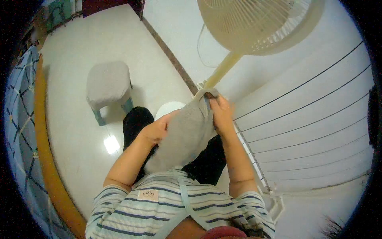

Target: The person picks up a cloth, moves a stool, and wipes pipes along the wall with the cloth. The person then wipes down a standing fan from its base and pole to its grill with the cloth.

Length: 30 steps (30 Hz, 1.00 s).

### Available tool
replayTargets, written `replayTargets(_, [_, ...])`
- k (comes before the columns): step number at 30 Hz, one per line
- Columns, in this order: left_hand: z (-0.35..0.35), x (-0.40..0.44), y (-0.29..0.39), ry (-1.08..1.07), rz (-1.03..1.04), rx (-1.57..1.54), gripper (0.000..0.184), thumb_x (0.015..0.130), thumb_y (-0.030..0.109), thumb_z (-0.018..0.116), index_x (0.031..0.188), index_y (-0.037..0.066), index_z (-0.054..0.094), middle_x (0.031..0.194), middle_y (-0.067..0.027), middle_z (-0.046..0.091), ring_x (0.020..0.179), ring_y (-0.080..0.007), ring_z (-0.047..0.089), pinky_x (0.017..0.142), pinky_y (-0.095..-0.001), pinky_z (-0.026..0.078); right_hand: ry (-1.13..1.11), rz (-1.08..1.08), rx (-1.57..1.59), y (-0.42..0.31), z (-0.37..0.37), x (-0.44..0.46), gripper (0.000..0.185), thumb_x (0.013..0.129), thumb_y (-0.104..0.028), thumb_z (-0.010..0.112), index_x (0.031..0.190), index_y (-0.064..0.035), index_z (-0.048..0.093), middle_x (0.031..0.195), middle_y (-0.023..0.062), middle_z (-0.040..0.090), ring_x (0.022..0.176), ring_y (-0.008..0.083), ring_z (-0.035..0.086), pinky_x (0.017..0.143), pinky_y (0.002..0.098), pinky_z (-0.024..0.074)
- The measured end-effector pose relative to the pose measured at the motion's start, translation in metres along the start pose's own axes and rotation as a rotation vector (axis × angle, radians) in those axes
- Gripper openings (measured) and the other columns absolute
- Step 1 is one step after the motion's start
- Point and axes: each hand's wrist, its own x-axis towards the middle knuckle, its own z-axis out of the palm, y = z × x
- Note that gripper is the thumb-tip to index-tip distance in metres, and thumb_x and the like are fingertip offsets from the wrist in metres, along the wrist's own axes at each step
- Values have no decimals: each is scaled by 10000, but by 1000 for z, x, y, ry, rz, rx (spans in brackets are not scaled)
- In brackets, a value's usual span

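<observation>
A grey cloth (185, 131) hangs in front of my lap, bunched and folded at its upper end. My right hand (223, 113) grips its upper right edge, with the thumb on the near side. On the other edge, my left hand (159, 129) is closed on the cloth, its fingertips partly hidden by the fabric. A small dark spot shows in the fold by my right thumb; I cannot make out what it is. Beyond my left knee stands a low stool (108, 81) with a grey fabric top and blue-green legs.
A cream standing fan (254, 24) rises ahead, near the white wall. To the right is a white rack (258, 171) with several dark lines. A bed with a wooden edge (44, 159) and blue checked cover (20, 119) runs along the left. Pale tiles (75, 167) form the floor.
</observation>
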Motion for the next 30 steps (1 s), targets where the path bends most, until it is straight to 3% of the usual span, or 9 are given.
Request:
replayTargets(4, [10, 26, 2, 257, 58, -297, 376, 833, 101, 560, 1186, 20, 459, 1159, -54, 519, 1057, -127, 486, 899, -243, 391, 81, -30, 216, -11, 17, 7, 246, 882, -198, 485, 950, 11, 595, 919, 66, 596, 830, 153, 542, 738, 277, 430])
replayTargets(9, [47, 31, 20, 466, 687, 1518, 380, 846, 170, 571, 1184, 34, 465, 1077, -56, 518, 948, -155, 476, 864, -273, 415, -64, -318, -671, -31, 0, 36, 214, 846, -186, 509, 940, -13, 593, 933, 56, 602, 817, 161, 563, 746, 291, 446])
replayTargets(10, [26, 30, 0, 471, 654, 1509, 380, 846, 170, 571, 1184, 34, 465, 1077, -56, 518, 948, -155, 476, 864, -273, 415, -80, -291, -668, -32, -4, 42, 214, 846, -186, 509, 940, -13, 593, 933, 56, 602, 817, 161, 563, 746, 291, 446])
replayTargets(12, [-30, 26, -46, 404, 226, 637, 383, 839, 182, 571, 1183, 48, 468, 1116, -63, 507, 976, -169, 481, 870, -288, 416, -277, 70, 60, -37, -3, 45, 200, 837, -172, 517, 951, -31, 601, 929, 57, 604, 812, 148, 566, 743, 278, 447])
replayTargets(15, [-37, 18, -40, 269, 214, 525, 409, 818, 224, 584, 1175, 53, 479, 1109, -83, 518, 985, -181, 489, 869, -299, 417, -241, 142, 200, -38, 3, 47, 209, 835, -166, 523, 975, -34, 603, 916, 49, 605, 816, 126, 556, 738, 264, 443])
replayTargets(19, [-39, 37, -42, 345, 596, 1621, 447, 790, 281, 601, 1164, 60, 493, 1100, -109, 532, 996, -198, 501, 866, -315, 419, -194, 120, 450, -43, 11, 58, 229, 844, -173, 520, 994, -20, 599, 901, 44, 605, 813, 114, 543, 731, 251, 438])
replayTargets(22, [-45, 45, -48, 451, 715, 1966, 477, 769, 323, 614, 1155, 65, 503, 1093, -129, 543, 1004, -210, 509, 865, -327, 420, -127, 37, 13, -45, 14, 76, 236, 847, -170, 516, 1002, -8, 587, 904, 50, 596, 812, 132, 546, 739, 257, 437])
replayTargets(27, [-63, 36, -34, 71, 586, 493, 483, 747, 313, 609, 1148, 63, 511, 1094, -146, 543, 1016, -261, 511, 882, -355, 407, 52, 87, 391, -50, -23, 57, 337, 809, -231, 587, 1055, -4, 550, 1002, 81, 576, 904, 158, 539, 800, 293, 429])
replayTargets(30, [-37, 26, 5, 478, 119, -185, 435, 916, 251, 433, 1300, 64, 348, 1255, -100, 464, 1172, -204, 408, 983, -321, 354, 109, 69, 398, -56, -23, 55, 362, 819, -203, 563, 1116, 2, 528, 1027, 83, 577, 963, 193, 533, 838, 304, 421])
